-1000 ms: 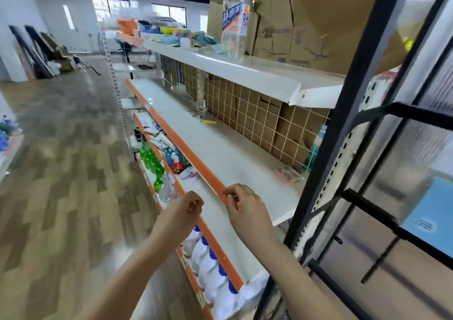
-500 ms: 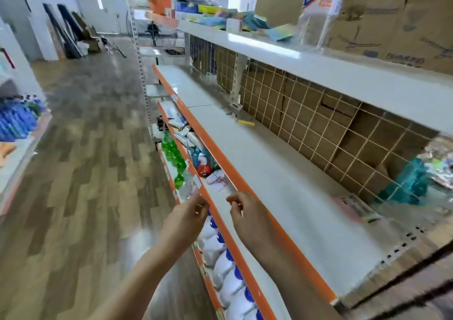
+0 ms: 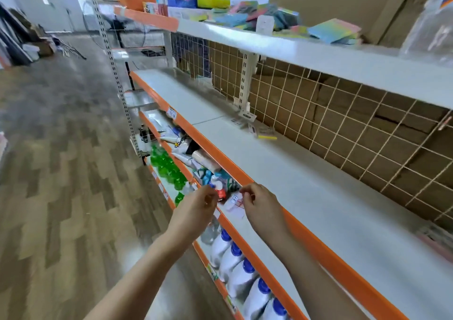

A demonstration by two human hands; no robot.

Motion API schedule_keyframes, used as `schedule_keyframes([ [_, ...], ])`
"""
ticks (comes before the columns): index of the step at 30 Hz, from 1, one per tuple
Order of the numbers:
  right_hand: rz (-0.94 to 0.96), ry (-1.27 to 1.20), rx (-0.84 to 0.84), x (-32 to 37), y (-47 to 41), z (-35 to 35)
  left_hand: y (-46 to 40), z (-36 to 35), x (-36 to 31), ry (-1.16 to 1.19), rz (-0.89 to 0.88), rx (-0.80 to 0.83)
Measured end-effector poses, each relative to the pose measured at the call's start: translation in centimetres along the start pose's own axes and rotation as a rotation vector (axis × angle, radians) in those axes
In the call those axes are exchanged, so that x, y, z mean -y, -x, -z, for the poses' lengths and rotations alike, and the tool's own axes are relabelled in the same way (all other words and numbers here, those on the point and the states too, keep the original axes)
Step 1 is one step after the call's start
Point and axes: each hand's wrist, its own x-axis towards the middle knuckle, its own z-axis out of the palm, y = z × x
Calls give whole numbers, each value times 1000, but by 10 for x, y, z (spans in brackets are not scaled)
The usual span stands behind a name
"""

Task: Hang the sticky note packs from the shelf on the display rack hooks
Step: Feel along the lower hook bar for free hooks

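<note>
I hold both hands out in front of the middle shelf's point(image 3: 318, 192) orange lip point(image 3: 326, 253). Left hand point(image 3: 196, 212) and right hand point(image 3: 261, 205) are apart, fingers curled loosely, each thumb near a forefinger; I can't tell if either pinches anything. Note packs point(image 3: 333, 30) lie heaped on the top shelf point(image 3: 343, 57), far right, at its front edge. One small pack point(image 3: 266, 132) sits on the middle shelf by the wire grid point(image 3: 343, 123). The shelf is mostly bare. Open floor point(image 3: 61, 172) to the left.
</note>
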Motion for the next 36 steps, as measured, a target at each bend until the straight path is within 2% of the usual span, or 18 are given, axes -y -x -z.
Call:
schedule_keyframes([
  [10, -73, 56, -21, -6, -82, -40, -82, -7, 42, 37, -27, 107],
  [20, -137, 80, -120, -34, -213, -64, -230, -9, 46, 42, -113, 74],
  [26, -143, 220, -136, -57, -280, -66, -300, -17, 38, 44, -161, 47],
  [36, -413, 558, -104, -92, -334, -72, -364, -52, 35, 32, -240, 166],
])
